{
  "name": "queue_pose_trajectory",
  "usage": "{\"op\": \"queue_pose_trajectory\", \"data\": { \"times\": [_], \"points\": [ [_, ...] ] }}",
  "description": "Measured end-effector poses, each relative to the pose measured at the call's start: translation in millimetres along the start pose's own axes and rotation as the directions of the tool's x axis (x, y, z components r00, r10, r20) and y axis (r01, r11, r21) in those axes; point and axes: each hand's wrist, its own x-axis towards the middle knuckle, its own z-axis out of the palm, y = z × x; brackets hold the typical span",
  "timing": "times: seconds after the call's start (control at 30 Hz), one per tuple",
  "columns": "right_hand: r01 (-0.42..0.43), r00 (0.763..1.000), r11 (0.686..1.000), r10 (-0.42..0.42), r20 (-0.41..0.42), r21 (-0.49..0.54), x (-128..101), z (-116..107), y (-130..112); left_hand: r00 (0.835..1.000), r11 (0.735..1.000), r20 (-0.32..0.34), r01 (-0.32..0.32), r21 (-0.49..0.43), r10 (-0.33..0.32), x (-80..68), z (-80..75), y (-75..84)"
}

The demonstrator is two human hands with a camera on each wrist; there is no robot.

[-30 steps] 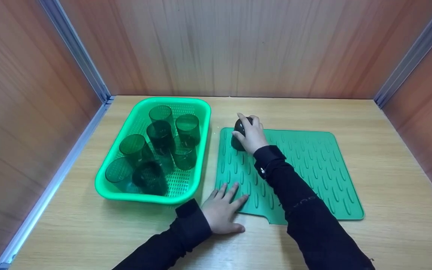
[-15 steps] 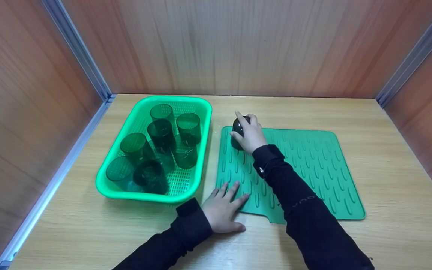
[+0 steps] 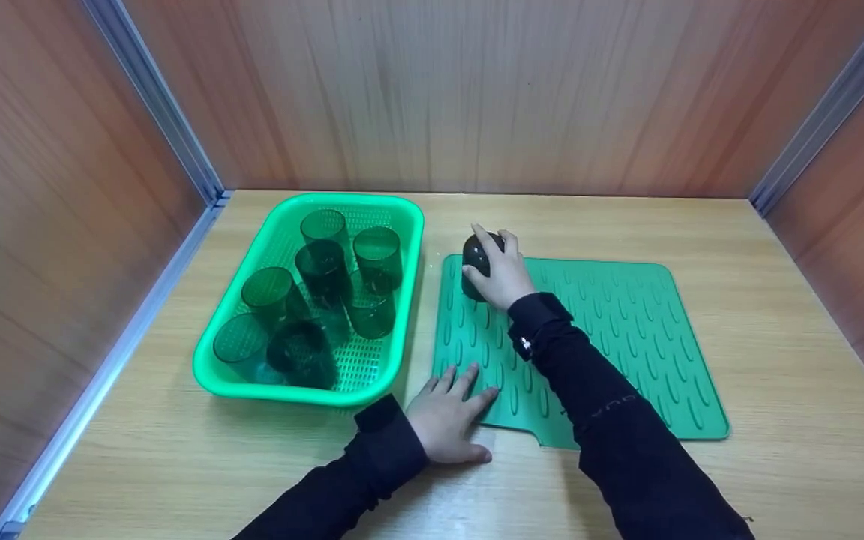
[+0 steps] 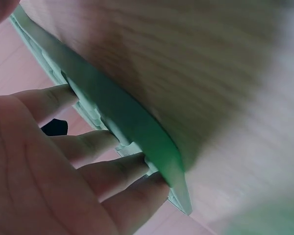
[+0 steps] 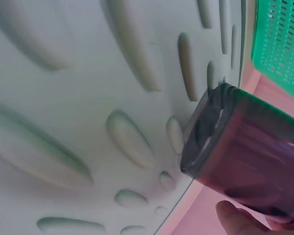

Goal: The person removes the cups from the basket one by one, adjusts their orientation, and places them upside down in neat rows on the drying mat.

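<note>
My right hand (image 3: pixel 505 276) grips a dark, see-through tumbler (image 3: pixel 473 259) from above, fingers and thumb around its upper part. In the right wrist view, the lower end of the tumbler (image 5: pixel 264 152) meets the ribbed green drying mat (image 5: pixel 152 147), with fingertips (image 5: pixel 232 215) near its other end. This is at the mat's far left corner. My left hand (image 3: pixel 443 420) lies palm down with fingers spread, over the near left corner of the drying mat (image 3: pixel 612 337). The left wrist view shows its fingertips touching the mat (image 4: pixel 122 107) along its edge.
Left of the mat stands a bright green plastic basket (image 3: pixel 289 397) with perforated walls. Several dark tinted tumblers (image 3: pixel 376 255) stand inside it, some overlapping in view. Wood-grain panels (image 3: pixel 462 97) rise behind and on both sides of the wooden table (image 3: pixel 784 300).
</note>
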Motion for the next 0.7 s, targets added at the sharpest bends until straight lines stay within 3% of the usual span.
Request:
{"op": "queue_pose_trajectory", "data": {
  "times": [0.33, 0.7],
  "points": [
    [0.069, 0.997, 0.996, -0.068, -0.026, 0.056, -15.9, -8.9, 0.6, 1.0, 0.999, -0.016, -0.01, -0.044, 0.009, -0.1, 1.2, -0.6],
    [0.07, 0.997, 0.99, -0.066, -0.039, 0.118, -40.9, -19.4, -6.0, 0.999, 0.998, -0.044, 0.002, -0.059, -0.005, -0.7, 0.2, -0.8]
  ]
}}
